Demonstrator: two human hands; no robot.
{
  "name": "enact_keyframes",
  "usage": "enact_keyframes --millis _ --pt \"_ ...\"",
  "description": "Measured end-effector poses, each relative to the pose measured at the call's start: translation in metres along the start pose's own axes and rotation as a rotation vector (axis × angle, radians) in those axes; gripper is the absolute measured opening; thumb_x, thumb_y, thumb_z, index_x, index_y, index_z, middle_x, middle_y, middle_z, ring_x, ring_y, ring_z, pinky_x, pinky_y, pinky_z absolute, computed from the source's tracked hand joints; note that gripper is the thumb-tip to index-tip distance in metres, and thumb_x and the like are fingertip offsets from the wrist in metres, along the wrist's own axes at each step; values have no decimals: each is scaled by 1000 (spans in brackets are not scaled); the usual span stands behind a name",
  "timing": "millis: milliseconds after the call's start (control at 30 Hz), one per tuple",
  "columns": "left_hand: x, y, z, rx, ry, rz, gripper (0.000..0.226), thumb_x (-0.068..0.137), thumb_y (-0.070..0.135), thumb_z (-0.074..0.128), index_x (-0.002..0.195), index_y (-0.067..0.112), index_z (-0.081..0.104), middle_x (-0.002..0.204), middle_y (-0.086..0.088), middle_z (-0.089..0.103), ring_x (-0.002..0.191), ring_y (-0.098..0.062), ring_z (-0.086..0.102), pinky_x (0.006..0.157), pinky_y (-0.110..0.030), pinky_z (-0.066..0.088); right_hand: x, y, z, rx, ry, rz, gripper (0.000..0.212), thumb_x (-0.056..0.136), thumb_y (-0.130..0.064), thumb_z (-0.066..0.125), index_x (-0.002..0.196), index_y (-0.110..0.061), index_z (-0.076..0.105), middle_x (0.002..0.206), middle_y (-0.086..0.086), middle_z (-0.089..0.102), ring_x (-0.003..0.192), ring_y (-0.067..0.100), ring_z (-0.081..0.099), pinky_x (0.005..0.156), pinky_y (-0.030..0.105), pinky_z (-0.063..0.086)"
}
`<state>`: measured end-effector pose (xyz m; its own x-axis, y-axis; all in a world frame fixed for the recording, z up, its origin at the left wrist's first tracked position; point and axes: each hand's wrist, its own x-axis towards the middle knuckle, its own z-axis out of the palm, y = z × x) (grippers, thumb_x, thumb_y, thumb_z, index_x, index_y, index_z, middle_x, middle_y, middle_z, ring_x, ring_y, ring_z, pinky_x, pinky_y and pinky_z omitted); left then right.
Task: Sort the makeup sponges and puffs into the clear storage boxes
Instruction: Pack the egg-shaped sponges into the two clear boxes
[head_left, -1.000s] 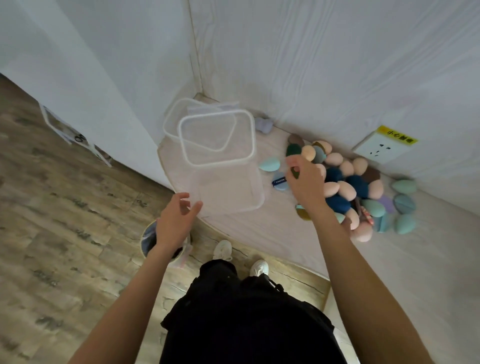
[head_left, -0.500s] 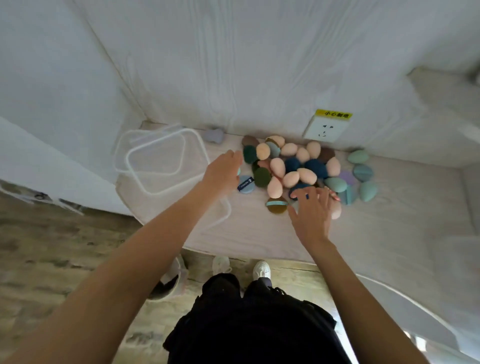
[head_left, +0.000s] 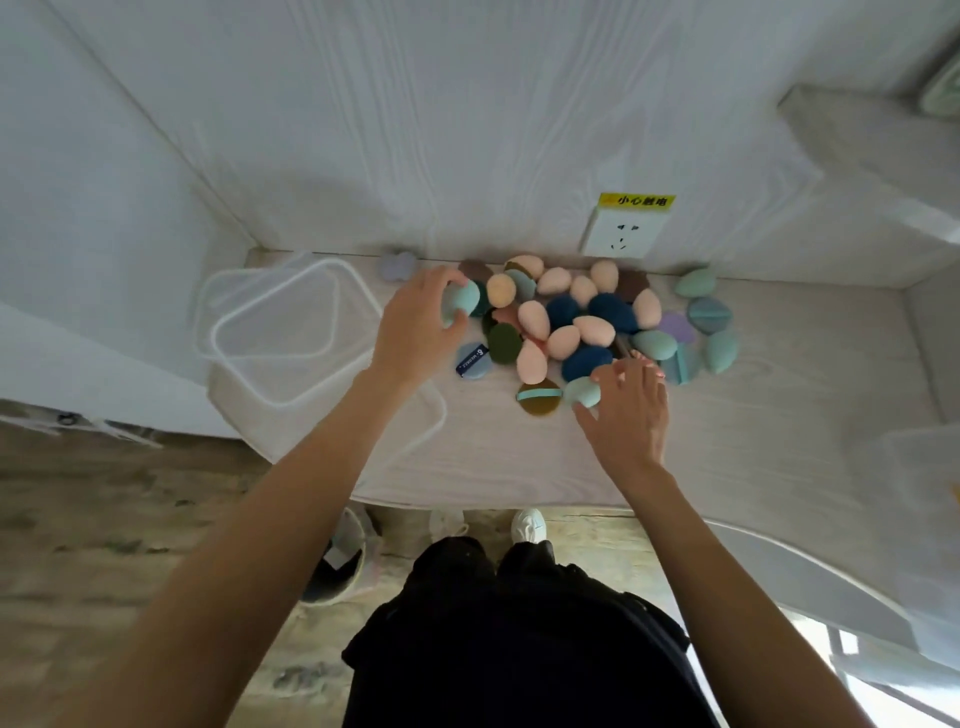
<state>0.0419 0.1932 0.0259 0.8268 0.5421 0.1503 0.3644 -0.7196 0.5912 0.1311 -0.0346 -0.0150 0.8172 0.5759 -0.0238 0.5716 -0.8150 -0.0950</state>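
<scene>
A pile of makeup sponges and puffs (head_left: 582, 322) in peach, navy, teal and olive lies on the pale table below the wall socket. My left hand (head_left: 415, 327) grips a teal egg sponge (head_left: 462, 299) at the pile's left edge. At the pile's front, my right hand (head_left: 631, 410) closes its fingers round another teal sponge (head_left: 584, 391). Left of the pile stands a clear storage box (head_left: 291, 332), lidless, with a second clear box (head_left: 260, 291) behind it. A flat clear lid (head_left: 431, 415) lies under my left forearm.
A lilac puff (head_left: 397, 266) sits apart by the wall. An olive puff with a teal strap (head_left: 539, 397) lies at the pile's front. A white wall socket (head_left: 621, 234) with a yellow label is behind. A bin (head_left: 343, 566) stands on the floor below the table edge.
The view has swung right and down. My left hand reached across to the pile and took a teal sponge; my right hand drew back to the pile's front and closed on another teal one.
</scene>
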Motion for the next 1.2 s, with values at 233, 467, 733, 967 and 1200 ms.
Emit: enact_keyframes --millis 233,467,733,967,1200 --pt "-99 -25 -54 -307 133 -346 29 81 4 59 104 22 60 110 6 45 94 -17 58 79 -36 55 -4 -22 -6 346 88 -19 40 73 -35 71 97 -8 53 95 10 57 91 32 53 80 40 39" --pt "-146 -57 -66 167 -295 -190 34 85 12 62 117 23 61 119 -5 51 84 -24 62 76 -36 51 -4 -74 -20 786 -174 -148 35 78 -24 72 102 -16 47 90 -5 54 62 11 59 56 27 41" --pt "-142 -68 -66 517 -570 -109 28 92 28 52 120 31 57 131 10 52 107 -15 57 95 -29 37 -8 -135 -14 1062 -394 -301 30 81 -2 65 100 -18 48 98 -17 48 73 11 63 68 16 51" --pt "-153 -81 -60 283 -540 -200 44 88 55 46 117 26 62 125 4 53 116 -15 47 97 -30 38 -6 -141 -4 1066 -393 -258 21 89 -4 57 102 -18 49 102 -11 50 80 26 68 79 37 56" --pt "-167 -79 -57 401 -526 -84 49 83 40 62 128 24 49 131 3 47 121 -17 44 107 -25 24 -5 -145 2 841 -310 -444 18 92 -6 49 103 -20 56 107 -1 56 88 21 63 81 38 54"
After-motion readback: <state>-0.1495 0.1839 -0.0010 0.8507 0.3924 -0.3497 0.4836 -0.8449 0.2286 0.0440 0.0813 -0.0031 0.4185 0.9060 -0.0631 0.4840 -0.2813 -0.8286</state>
